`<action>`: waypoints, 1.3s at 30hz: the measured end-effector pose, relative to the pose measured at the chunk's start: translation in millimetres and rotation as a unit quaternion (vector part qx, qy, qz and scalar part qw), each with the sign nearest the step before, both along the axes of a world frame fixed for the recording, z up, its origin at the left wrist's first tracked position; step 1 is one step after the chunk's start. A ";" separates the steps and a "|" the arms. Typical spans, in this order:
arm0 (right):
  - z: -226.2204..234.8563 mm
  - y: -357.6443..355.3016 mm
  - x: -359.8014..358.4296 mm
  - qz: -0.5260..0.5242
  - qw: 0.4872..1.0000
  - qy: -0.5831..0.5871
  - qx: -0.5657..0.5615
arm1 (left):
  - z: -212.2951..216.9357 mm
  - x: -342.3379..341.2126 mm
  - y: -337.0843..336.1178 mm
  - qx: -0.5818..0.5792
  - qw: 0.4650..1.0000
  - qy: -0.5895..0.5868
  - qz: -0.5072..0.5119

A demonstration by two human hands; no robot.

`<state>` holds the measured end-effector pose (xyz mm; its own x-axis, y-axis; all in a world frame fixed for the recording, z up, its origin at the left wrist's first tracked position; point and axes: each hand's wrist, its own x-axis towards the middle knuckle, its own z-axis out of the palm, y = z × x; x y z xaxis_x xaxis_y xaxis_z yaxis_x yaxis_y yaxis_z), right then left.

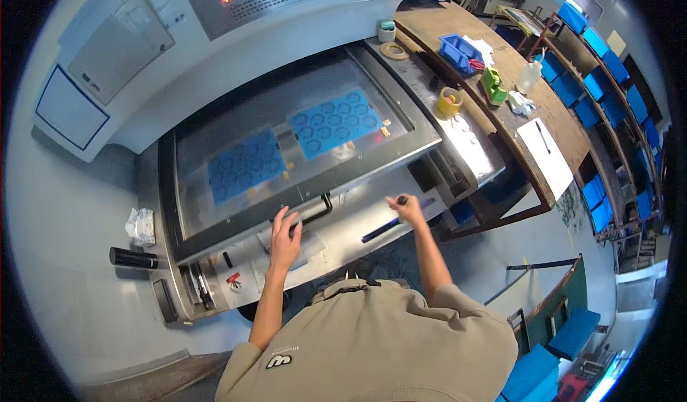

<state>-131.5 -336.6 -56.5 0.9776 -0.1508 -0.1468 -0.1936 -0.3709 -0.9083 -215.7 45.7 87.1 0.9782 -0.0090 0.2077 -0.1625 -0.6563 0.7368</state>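
Note:
My left hand (285, 239) is at the front edge of a large dark-framed glass lid (315, 180), beside the left end of its black handle (328, 203). Its fingers are apart, and I see no object held in them. Farther right, my right hand (409, 210) is closed on a small dark object with a round end (402, 200); its kind is hard to make out. Below that hand, a dark blue strip (381, 230) lies on the shiny metal ledge (351, 223). Under the glass are two blue sheets (247, 166) with ring patterns, taped at their edges.
A red-handled small item (233, 277) and a black piece (227, 259) lie on the ledge at left. A tissue box (144, 227) and black cylinder (134, 258) are beyond its left end. The wooden bench (429, 26) holds a blue basket (459, 52), green tape dispenser (494, 85) and paper (544, 155).

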 end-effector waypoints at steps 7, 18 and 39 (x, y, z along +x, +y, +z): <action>-118.4 57.8 -81.5 -0.115 0.993 0.008 -0.027 | -18.8 -13.9 3.4 -0.018 0.999 0.022 -0.031; -85.9 10.6 -132.1 -0.002 0.982 0.112 -0.153 | -50.5 -40.2 14.0 -0.039 0.985 0.107 -0.132; 34.1 114.4 -163.0 0.146 0.861 0.413 0.258 | -157.1 -87.3 -23.6 0.254 0.757 0.474 -0.372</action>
